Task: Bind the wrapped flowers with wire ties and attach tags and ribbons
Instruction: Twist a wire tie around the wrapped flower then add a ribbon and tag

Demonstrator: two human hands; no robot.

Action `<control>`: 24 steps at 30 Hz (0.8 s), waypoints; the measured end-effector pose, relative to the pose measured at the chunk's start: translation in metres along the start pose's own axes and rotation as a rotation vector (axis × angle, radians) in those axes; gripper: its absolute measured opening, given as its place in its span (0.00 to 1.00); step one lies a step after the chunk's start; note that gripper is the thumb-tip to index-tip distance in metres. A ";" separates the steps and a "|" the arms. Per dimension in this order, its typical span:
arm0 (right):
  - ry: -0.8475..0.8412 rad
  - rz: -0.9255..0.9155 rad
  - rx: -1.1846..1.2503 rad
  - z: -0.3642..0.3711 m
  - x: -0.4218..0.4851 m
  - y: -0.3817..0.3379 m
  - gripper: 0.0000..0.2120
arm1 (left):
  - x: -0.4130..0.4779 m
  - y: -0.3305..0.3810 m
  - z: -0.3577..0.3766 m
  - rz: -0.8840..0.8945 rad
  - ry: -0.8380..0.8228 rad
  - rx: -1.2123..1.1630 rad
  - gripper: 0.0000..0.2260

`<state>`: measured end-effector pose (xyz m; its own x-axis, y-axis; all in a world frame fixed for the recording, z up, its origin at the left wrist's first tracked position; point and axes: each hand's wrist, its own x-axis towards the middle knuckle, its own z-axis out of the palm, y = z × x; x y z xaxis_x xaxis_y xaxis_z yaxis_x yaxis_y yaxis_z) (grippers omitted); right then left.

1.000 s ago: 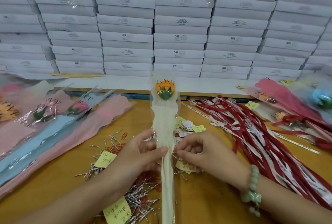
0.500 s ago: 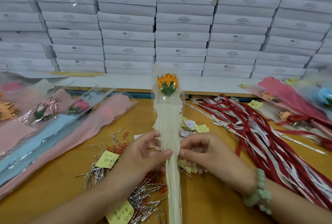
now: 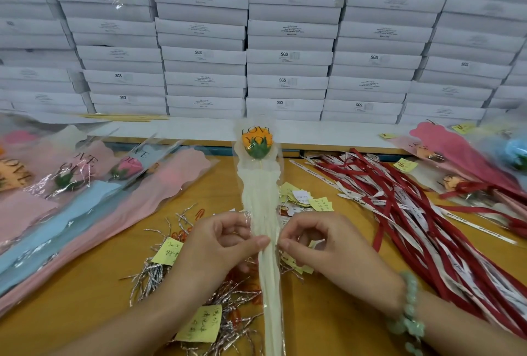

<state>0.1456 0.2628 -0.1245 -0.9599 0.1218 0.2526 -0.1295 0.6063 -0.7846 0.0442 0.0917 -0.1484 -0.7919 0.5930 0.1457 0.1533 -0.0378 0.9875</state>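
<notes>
A wrapped flower [image 3: 261,201] with an orange bud, cream paper and a clear "LOVE YOU" sleeve lies lengthwise in the middle of the wooden table [image 3: 71,298]. My left hand [image 3: 219,244] pinches the sleeve's narrow part from the left with thumb and forefinger. From the right, my right hand [image 3: 319,244] pinches the same spot, fingers curled. Whether a wire tie sits between the fingers I cannot tell. Silver wire ties [image 3: 159,273] lie scattered under my left wrist. Small paper tags [image 3: 302,198] sit just right of the flower. Red and white ribbons [image 3: 413,213] spread across the right.
Several wrapped flowers in pink and blue paper [image 3: 85,193] lie at the left, more [image 3: 462,161] at the far right. Yellow sticky notes [image 3: 199,324] rest among the ties. A wall of stacked white boxes [image 3: 285,56] stands behind the table.
Both hands stay at the same narrow part of the flower's sleeve; the fingertips have shifted slightly closer around it. The flower sits a little more upright in view.
</notes>
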 end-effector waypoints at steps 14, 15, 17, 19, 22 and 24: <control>-0.012 0.070 0.159 0.002 -0.002 -0.003 0.03 | 0.001 0.001 -0.002 -0.016 -0.042 0.019 0.19; -0.024 0.122 0.249 0.002 -0.002 -0.003 0.04 | 0.001 0.001 -0.002 -0.026 -0.040 -0.001 0.20; -0.065 0.207 0.409 0.001 -0.001 -0.001 0.06 | 0.001 0.000 -0.001 -0.041 -0.039 -0.041 0.21; -0.108 0.254 0.538 0.001 0.000 -0.001 0.07 | 0.001 0.000 0.000 -0.050 -0.032 -0.066 0.23; -0.140 0.267 0.620 0.000 0.001 -0.002 0.06 | 0.000 0.001 0.001 -0.079 -0.010 -0.113 0.26; -0.129 0.283 0.613 0.000 0.001 -0.002 0.07 | -0.001 0.002 0.002 -0.106 -0.039 -0.162 0.26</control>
<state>0.1446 0.2621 -0.1226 -0.9945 0.0927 -0.0493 0.0500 0.0060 -0.9987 0.0466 0.0926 -0.1462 -0.7745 0.6313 0.0408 -0.0296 -0.1006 0.9945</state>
